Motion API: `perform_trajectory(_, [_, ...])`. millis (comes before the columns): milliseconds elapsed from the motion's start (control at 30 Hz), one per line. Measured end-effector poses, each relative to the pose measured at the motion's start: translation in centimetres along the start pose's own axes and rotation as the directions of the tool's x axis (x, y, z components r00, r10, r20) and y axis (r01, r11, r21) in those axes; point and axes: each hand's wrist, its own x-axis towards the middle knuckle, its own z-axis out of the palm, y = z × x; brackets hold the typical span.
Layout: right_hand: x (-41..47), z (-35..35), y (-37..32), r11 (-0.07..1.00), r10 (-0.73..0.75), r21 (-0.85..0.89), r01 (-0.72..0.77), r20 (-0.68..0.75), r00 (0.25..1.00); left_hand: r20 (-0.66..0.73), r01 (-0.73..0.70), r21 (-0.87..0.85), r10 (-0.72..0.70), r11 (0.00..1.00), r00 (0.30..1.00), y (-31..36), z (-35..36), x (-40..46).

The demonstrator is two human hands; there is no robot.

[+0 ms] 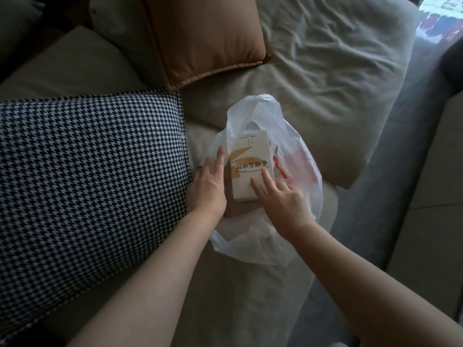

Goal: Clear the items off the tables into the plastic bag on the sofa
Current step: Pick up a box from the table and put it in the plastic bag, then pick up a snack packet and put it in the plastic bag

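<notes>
L hand (209, 187), R hand (280, 196), fingers straight, press drink box (250, 166) into plastic bag (295, 151); risk: thin film slips, box slides onto sofa (325, 71).

Houndstooth cushion (92, 171) in navy and white, brown pillow (205, 38), cream box (250, 166) (orange motif), translucent white bag (253, 111), beige sofa (325, 78).

The cream box (250, 166) in the plastic bag (295, 146) carries large dark Chinese characters, seen upside down, that look like 姜糖五味饮, with one line of small print beside them too tiny to read
</notes>
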Motion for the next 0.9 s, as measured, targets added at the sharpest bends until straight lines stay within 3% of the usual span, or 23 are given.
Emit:
perform_trajectory(167, [-3.9, -0.5, 0.6, 0.999, -0.012, 0.032, 0.011, 0.007, 1.0, -0.024, -0.04, 0.109, 0.043, 0.993, 0.999, 2.6, -1.4, -2.1])
perform_trajectory(400, [-11.3, -2.3, 4.8, 0.97, 0.204, 0.135, -0.205, 0.018, 0.979, 0.144, -0.256, 0.139, 0.236, 0.957, 0.961, 10.1, -1.6, -7.5])
perform_trajectory(600, [-19.4, -2.6, 10.3, 0.885, 0.394, 0.243, -0.396, 0.061, 0.917, 0.234, -0.375, 0.099, 0.345, 0.922, 0.909, 18.9, 0.3, -12.9])
perform_trajectory(900, [-34.8, 0.5, 21.3, 0.766, 0.557, 0.253, -0.591, 0.199, 0.807, 0.387, -0.529, 0.119, 0.452, 0.84, 0.804, 33.5, 5.3, -21.6])
